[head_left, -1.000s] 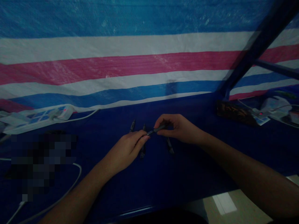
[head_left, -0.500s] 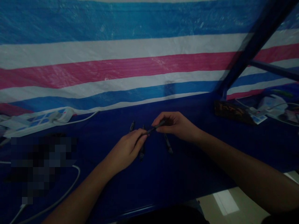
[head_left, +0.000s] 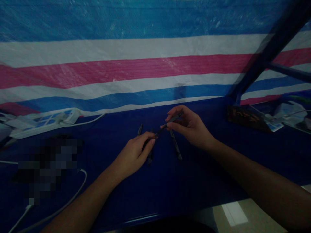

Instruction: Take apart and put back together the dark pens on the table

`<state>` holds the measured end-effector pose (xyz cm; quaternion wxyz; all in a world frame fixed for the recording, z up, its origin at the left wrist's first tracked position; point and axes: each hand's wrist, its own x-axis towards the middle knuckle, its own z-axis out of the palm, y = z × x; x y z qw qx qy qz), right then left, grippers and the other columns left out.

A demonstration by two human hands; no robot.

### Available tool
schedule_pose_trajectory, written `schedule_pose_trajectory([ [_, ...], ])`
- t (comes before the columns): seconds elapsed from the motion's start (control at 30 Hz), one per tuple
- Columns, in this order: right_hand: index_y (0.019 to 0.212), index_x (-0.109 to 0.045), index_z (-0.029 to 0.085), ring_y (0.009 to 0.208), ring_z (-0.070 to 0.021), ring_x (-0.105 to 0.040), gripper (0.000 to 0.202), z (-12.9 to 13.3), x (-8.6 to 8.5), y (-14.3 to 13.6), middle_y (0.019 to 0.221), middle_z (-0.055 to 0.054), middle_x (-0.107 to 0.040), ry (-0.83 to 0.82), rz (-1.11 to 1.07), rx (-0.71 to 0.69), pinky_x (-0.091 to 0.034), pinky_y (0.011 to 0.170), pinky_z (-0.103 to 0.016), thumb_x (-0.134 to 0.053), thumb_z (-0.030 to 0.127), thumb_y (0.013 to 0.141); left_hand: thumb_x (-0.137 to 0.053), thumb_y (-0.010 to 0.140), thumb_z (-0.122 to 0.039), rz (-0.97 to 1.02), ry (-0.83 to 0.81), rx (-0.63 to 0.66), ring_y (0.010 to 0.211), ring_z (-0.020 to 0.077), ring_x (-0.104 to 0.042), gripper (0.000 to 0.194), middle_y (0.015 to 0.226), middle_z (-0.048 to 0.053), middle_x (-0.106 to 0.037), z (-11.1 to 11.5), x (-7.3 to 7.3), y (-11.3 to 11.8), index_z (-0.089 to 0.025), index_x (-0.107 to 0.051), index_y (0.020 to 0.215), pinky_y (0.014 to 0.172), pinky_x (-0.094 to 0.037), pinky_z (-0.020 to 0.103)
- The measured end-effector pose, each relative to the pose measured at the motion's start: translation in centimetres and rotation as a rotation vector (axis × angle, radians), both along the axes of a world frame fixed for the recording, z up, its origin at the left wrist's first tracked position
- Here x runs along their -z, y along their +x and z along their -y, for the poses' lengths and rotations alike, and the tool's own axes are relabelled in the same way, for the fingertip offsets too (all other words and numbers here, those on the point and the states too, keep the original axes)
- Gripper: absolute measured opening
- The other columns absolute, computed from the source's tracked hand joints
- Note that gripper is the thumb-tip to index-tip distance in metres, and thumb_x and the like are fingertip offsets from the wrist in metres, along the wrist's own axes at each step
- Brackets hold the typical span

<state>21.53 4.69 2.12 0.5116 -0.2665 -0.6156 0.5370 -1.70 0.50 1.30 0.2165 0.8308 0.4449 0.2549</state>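
Between my two hands is a dark pen point(head_left: 162, 129), tilted up toward the right. My left hand point(head_left: 136, 152) pinches its lower end between thumb and fingers. Its upper part is gripped by the thumb and fingertips of my right hand point(head_left: 188, 126). A second dark pen point(head_left: 150, 158) lies on the blue table, partly hidden under my left hand. Another pen point(head_left: 176, 145) rests below my right hand. Just behind my left knuckles shows the end of one more pen point(head_left: 140, 129).
A white power strip point(head_left: 46, 121) with cables lies at the back left. In front of it is a pixelated dark object point(head_left: 51, 161) with a white cable. At the right sit a dark patterned pouch point(head_left: 247, 119) and a white adapter point(head_left: 293, 111). A striped sheet point(head_left: 145, 68) hangs behind.
My right hand has risen slightly, and its fingers have shifted on the pen, leaving more of the upper end showing. My left hand keeps its pinch. The view has shifted slightly.
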Motion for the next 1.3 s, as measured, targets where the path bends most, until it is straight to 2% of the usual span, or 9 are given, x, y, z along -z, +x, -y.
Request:
schedule_pose_trajectory([
  [0.23,0.098,-0.066,0.02,0.09,-0.0145,-0.07,0.024,0.2,0.4,-0.2,0.1,-0.002,-0.076,-0.018,0.128,-0.111,-0.055,0.087,-0.032,-0.083,0.024,0.082,-0.047,0.108,-0.029,0.036,-0.014,0.044,0.07,0.0142,-0.069,0.021,0.084,-0.001,-0.071,0.4,0.2,-0.1,-0.02,-0.065,0.112,0.069,-0.052,0.026],
  [0.5,0.092,-0.07,0.019,0.088,-0.0133,-0.074,0.021,-0.2,0.3,0.1,0.099,-0.001,-0.079,-0.129,0.044,-0.227,-0.059,0.088,-0.032,-0.085,0.015,0.078,-0.052,0.106,-0.028,0.07,0.0,0.079,0.077,0.0142,-0.071,0.021,0.095,0.001,-0.076,0.2,0.3,-0.2,-0.021,-0.069,0.118,0.074,-0.055,0.026],
  [0.67,0.091,-0.07,0.019,0.09,-0.0135,-0.075,0.021,0.2,0.5,-0.1,0.101,-0.001,-0.08,-0.177,-0.028,-0.242,-0.06,0.091,-0.033,-0.085,0.014,0.077,-0.047,0.107,-0.03,0.157,-0.063,0.054,0.061,0.0108,-0.063,0.025,0.072,-0.003,-0.065,0.4,0.0,-0.1,-0.019,-0.07,0.107,0.06,-0.049,0.022],
  [0.83,0.089,-0.07,0.019,0.088,-0.0135,-0.076,0.023,0.4,0.6,-0.4,0.097,-0.001,-0.08,-0.205,-0.017,-0.249,-0.06,0.089,-0.032,-0.088,0.017,0.074,-0.049,0.107,-0.029,0.177,-0.062,0.051,0.057,0.0096,-0.059,0.025,0.068,-0.005,-0.062,0.7,-0.2,0.1,-0.018,-0.071,0.109,0.057,-0.047,0.02],
  [0.9,0.086,-0.069,0.018,0.084,-0.0134,-0.075,0.026,0.4,0.4,-0.5,0.092,-0.001,-0.079,-0.192,0.023,-0.2,-0.059,0.084,-0.03,-0.091,0.022,0.072,-0.049,0.106,-0.029,0.168,-0.04,0.046,0.057,0.0101,-0.06,0.025,0.067,-0.005,-0.063,0.6,-0.1,0.1,-0.019,-0.072,0.108,0.057,-0.048,0.02],
  [1.0,0.079,-0.065,0.018,0.065,-0.0113,-0.068,0.034,0.5,0.3,-0.6,0.072,0.002,-0.073,-0.187,0.111,-0.104,-0.054,0.064,-0.025,-0.093,0.034,0.07,-0.055,0.104,-0.029,0.133,0.044,0.008,0.067,0.0137,-0.068,0.022,0.08,-0.001,-0.073,0.6,0.0,0.1,-0.019,-0.074,0.109,0.066,-0.053,0.023],
  [1.13,0.064,-0.054,0.019,0.044,-0.0075,-0.051,0.045,0.9,0.2,-0.7,0.05,0.005,-0.061,-0.217,0.297,-0.044,-0.037,0.045,-0.021,-0.084,0.049,0.08,-0.059,0.101,-0.03,0.093,0.119,-0.025,0.081,0.0181,-0.073,0.02,0.096,0.004,-0.078,0.4,0.2,-0.1,-0.021,-0.075,0.11,0.077,-0.058,0.028],
  [1.2,0.068,-0.058,0.019,0.046,-0.0084,-0.053,0.041,0.8,0.2,-0.5,0.052,0.004,-0.061,-0.203,0.382,-0.048,-0.037,0.046,-0.022,-0.079,0.05,0.085,-0.059,0.101,-0.032,0.092,0.124,-0.048,0.083,0.0196,-0.074,0.021,0.098,0.004,-0.079,0.3,0.4,-0.2,-0.021,-0.075,0.11,0.08,-0.06,0.03],
  [1.3,0.099,-0.064,0.02,0.059,-0.0104,-0.061,0.035,0.3,0.3,-0.2,0.069,0.004,-0.067,-0.182,0.3,-0.068,-0.046,0.054,-0.023,-0.085,0.04,0.079,-0.06,0.101,-0.037,0.102,0.125,-0.131,0.088,0.0216,-0.075,0.024,0.103,0.005,-0.081,0.0,0.4,-0.4,-0.021,-0.076,0.11,0.082,-0.06,0.031],
])
